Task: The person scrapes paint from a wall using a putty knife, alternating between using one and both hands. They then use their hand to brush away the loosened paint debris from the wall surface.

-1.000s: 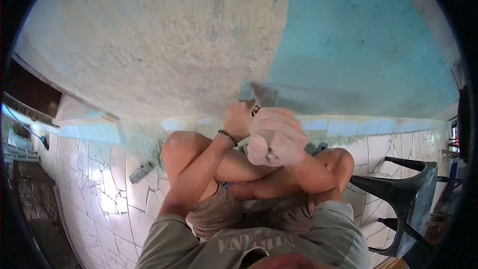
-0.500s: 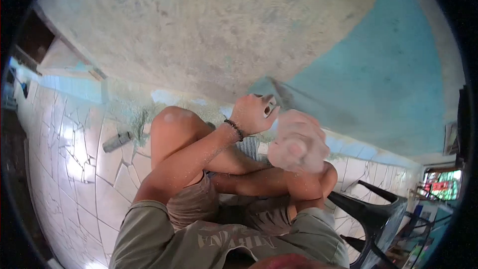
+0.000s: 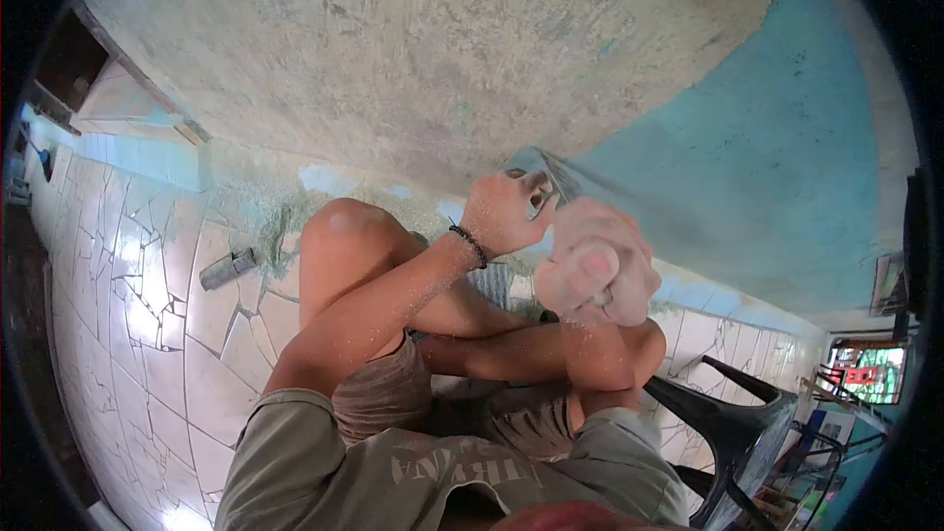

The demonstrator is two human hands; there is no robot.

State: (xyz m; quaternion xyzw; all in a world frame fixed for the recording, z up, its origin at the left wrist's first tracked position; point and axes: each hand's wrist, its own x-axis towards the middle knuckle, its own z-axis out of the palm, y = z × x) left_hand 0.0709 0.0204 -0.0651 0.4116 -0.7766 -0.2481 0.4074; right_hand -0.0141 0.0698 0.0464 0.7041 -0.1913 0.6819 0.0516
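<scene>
My left hand point(image 3: 506, 211), with a dark beaded bracelet at the wrist, is closed round a flat grey scraper-like tool point(image 3: 537, 157). The blade lies near the boundary between bare plaster and blue paint on the wall point(image 3: 728, 167). Just right of it, my right hand point(image 3: 597, 265) is curled into a fist, pale and dusty-looking, with its thumb folded over the fingers. Whatever it may grip is hidden. Dust specks show on my forearms.
A grey cylindrical object point(image 3: 227, 269) lies on the cracked-pattern tile floor point(image 3: 128, 334) at left. My bent legs point(image 3: 349, 246) are close to the wall. A black plastic chair point(image 3: 733, 423) stands at right, with cluttered items beyond it.
My left hand and the tool have shifted slightly up and to the right. My right hand has moved a little up and right and looks less blurred.
</scene>
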